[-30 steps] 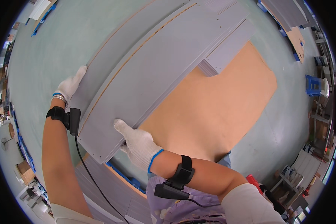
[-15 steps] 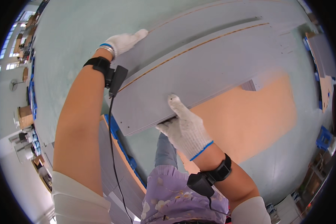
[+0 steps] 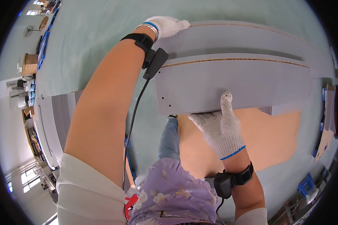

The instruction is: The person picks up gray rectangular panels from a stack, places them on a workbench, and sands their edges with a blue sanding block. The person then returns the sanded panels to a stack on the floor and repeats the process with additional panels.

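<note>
Both my hands wear white knitted gloves with blue cuffs. A grey board (image 3: 233, 80), its far edge showing a strip of brown chipboard, lies across in front of me with small dark holes at its left end. My right hand (image 3: 223, 129) grips its near edge, thumb on top, the other fingers partly hidden at the edge. Beyond it is a second grey board (image 3: 221, 37), also with a brown strip along its far edge. My left hand (image 3: 167, 27) is closed at that board's far left corner, thumb along the edge; its other fingers are mostly hidden.
Below the boards spreads a tan sheet (image 3: 266, 138) on the green floor (image 3: 112, 37). A stack of grey boards (image 3: 62, 112) stands at the left. A blue plastic crate (image 3: 307, 185) sits at the right. A cable (image 3: 133, 120) hangs from the device on my left wrist.
The boards and both my hands have shifted right in the view, and the boards now lie more level across it. Both hands keep their places at the board edges.
</note>
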The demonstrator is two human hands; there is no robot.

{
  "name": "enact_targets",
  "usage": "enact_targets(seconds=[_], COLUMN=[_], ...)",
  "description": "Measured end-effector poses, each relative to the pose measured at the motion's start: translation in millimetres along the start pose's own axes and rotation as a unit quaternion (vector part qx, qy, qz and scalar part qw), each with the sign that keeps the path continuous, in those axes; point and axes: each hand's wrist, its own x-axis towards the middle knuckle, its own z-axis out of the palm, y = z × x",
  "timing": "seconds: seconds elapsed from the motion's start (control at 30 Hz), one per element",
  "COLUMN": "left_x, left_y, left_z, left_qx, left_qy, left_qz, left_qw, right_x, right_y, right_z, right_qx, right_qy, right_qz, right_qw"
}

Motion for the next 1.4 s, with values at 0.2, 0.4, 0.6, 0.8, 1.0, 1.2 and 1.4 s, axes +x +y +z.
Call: enact_targets(seconds=[0.2, 0.4, 0.6, 0.8, 1.0, 1.2, 1.4], left_x=[-21, -102, -149, -138, -143, -150, -165], left_y=[-17, -63, -48, -36, -35, -33, -37], left_z=[9, 33, 43, 29, 28, 30, 44], left_qx=[-0.092, -0.24, 0.011, 0.045, 0.048, 0.075, 0.066], left_qy=[0.09, 0.326, 0.13, 0.027, 0.001, 0.017, -0.006], left_qz=[0.05, 0.099, 0.142, 0.087, 0.103, 0.115, 0.122], left_qw=[0.99, 0.909, 0.981, 0.995, 0.993, 0.99, 0.99], right_x=[-6, -35, -50, -33, -30, -33, -40], right_y=[1, -50, -40, 11, 14, 13, 17], right_z=[-19, -57, -41, 1, 8, 0, -12], right_qx=[-0.127, -0.083, -0.111, -0.129, -0.132, -0.134, -0.167], right_qy=[0.011, 0.143, 0.051, 0.004, 0.007, -0.009, 0.035], right_qz=[-0.004, -0.059, -0.022, 0.011, 0.005, 0.002, 0.01], right_qw=[0.992, 0.985, 0.992, 0.992, 0.991, 0.991, 0.985])
